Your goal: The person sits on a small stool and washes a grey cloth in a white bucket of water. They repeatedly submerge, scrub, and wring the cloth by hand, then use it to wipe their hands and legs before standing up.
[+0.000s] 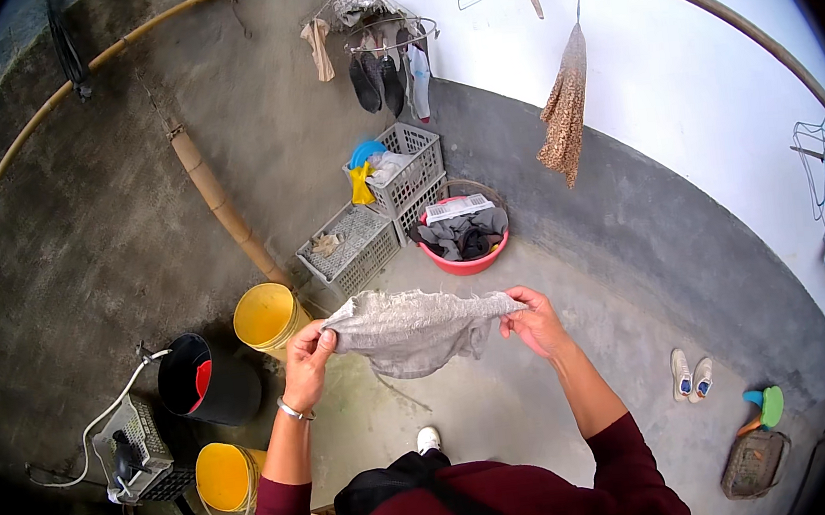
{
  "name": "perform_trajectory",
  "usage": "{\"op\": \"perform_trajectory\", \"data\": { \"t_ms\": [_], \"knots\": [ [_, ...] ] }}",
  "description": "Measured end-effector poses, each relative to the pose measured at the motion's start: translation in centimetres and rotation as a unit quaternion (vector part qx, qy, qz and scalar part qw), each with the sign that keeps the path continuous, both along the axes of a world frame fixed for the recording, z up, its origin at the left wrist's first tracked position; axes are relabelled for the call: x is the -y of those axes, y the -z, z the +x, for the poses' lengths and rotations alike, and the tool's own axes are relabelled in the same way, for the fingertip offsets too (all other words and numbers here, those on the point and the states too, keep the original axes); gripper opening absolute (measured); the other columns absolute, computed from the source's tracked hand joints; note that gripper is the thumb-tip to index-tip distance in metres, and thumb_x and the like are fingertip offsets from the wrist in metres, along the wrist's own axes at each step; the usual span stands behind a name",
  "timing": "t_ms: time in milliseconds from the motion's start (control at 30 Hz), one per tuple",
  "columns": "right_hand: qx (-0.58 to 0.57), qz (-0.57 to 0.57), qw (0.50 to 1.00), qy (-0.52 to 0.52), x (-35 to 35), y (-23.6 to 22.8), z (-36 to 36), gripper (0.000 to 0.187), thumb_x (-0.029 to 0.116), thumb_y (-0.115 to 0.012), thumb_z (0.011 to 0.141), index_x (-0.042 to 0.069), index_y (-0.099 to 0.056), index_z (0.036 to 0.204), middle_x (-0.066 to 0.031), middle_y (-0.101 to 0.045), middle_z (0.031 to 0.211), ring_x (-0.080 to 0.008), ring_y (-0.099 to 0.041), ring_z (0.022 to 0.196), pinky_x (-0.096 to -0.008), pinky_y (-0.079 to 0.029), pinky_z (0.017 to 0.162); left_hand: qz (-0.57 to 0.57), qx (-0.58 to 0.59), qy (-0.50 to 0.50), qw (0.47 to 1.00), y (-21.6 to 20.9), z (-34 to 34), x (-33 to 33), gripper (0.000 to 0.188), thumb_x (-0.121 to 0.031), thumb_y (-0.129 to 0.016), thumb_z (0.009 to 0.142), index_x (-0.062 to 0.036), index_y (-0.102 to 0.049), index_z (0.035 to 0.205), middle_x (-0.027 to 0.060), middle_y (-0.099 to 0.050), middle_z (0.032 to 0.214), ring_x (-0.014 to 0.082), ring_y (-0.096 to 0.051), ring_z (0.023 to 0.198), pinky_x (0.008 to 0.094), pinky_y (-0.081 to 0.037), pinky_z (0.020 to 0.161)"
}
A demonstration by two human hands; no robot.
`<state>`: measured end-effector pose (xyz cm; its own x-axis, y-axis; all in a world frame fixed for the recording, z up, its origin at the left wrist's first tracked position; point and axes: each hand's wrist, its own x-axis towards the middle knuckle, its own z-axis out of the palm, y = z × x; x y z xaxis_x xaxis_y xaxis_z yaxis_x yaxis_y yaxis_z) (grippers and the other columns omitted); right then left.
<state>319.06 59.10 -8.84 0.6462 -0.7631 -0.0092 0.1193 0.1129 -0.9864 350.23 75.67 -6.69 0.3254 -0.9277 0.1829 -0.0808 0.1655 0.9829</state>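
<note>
A grey cloth (415,333) with a frayed, pale upper edge is stretched between my two hands at chest height. My left hand (308,354) pinches its left corner, thumb on top. The right corner is gripped between the thumb and fingers of my right hand (532,321). Between them the cloth sags and hangs down in loose folds. Beyond it, on the floor, stands a red basin (467,264) heaped with dark clothes (470,234), with a white slotted piece (459,207) lying on top.
Yellow buckets (268,315) and a black bucket (206,380) stand at left. Grey crates (351,249) sit against the far wall. Socks (392,77) hang from a round drying rack; a brown patterned cloth (566,111) hangs at right. Shoes (691,375) and a basket (755,463) rest at right.
</note>
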Motion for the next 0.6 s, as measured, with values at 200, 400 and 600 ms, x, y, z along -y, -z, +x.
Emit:
{"op": "perform_trajectory", "data": {
  "t_ms": [200,400,600],
  "knots": [
    [-0.212,-0.159,0.961,0.083,6.0,4.2,3.7,0.014,0.003,-0.052,0.082,0.002,-0.061,0.092,-0.0053,-0.058,0.063,-0.0099,-0.053,0.052,-0.0236,-0.042,0.045,0.002,0.192,-0.078,0.978,1.2,4.2,7.6,0.013,-0.008,-0.059,0.084,-0.0021,-0.064,0.095,0.0067,-0.06,0.067,0.0115,-0.055,0.061,0.0252,-0.044,0.058],
    [-0.133,-0.007,0.972,0.192,11.1,2.2,6.2,0.022,0.004,-0.052,0.081,0.004,-0.056,0.103,-0.0084,-0.058,0.061,-0.0114,-0.052,0.04,-0.024,-0.038,0.032,-0.066,0.208,-0.046,0.975,-1.8,5.9,16.6,0.014,-0.011,-0.06,0.084,-0.0012,-0.065,0.093,0.003,-0.054,0.074,0.0102,-0.048,0.064,0.0223,-0.041,0.059],
    [0.02,0.07,0.969,0.235,20.7,-1.4,9.0,0.021,0.006,-0.054,0.084,0.003,-0.056,0.104,-0.01,-0.06,0.067,-0.0122,-0.055,0.045,-0.0229,-0.041,0.037,-0.076,0.222,-0.076,0.969,-4.6,8.4,27.2,0.017,-0.013,-0.059,0.085,0.0029,-0.063,0.091,0.0022,-0.052,0.076,0.0085,-0.045,0.063,0.0217,-0.039,0.059]
  ]
}}
